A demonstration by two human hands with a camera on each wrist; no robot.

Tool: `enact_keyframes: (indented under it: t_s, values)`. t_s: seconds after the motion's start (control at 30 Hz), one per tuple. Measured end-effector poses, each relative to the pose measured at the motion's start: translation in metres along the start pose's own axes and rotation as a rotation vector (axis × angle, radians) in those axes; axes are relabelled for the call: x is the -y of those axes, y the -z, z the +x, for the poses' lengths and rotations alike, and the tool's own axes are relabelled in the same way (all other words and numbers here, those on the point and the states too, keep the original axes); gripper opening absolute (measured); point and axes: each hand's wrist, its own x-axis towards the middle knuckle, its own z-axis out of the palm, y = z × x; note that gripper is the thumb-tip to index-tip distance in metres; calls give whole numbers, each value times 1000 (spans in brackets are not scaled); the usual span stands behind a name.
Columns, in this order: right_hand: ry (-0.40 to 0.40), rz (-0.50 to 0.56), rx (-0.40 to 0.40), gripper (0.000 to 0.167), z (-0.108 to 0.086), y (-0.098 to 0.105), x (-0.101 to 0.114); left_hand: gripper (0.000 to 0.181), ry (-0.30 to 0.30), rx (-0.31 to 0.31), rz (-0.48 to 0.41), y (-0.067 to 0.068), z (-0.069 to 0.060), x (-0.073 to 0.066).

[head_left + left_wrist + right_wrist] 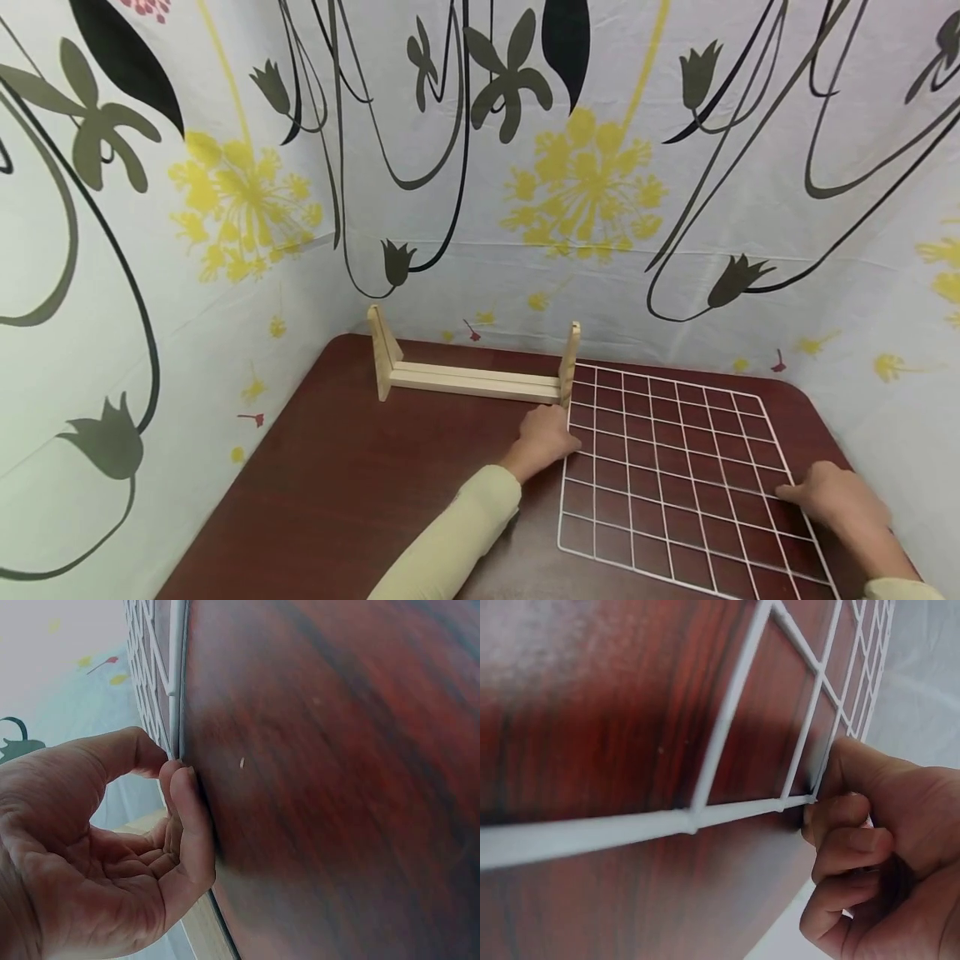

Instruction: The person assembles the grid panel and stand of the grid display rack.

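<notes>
Between left fingers (196, 836) and right fingers (847, 851) (pinching its edges) lies a white grid (693, 477).

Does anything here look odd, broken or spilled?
Only a tiny pale speck on the table, in the left wrist view: it stands out against the dark surface, though I can't tell what it is. The grid and stand show no visible damage.
</notes>
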Motion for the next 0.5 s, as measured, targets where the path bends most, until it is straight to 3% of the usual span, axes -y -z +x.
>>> enact_keyframes:
  t_s: [0.23,0.33,0.47,0.5]
  values:
    - [24,-5,-14,48,-2,6,1,39,-22,-3,-42,1,2,2]
    - [29,-22,6,48,-3,8,1,37,-26,11,-74,12,-6,1]
    - [60,-17,19,50,-6,6,-2,32,10,62,-201,32,-20,-1]
    - [69,-7,17,51,-7,5,-4,31,19,61,-220,31,-20,0]
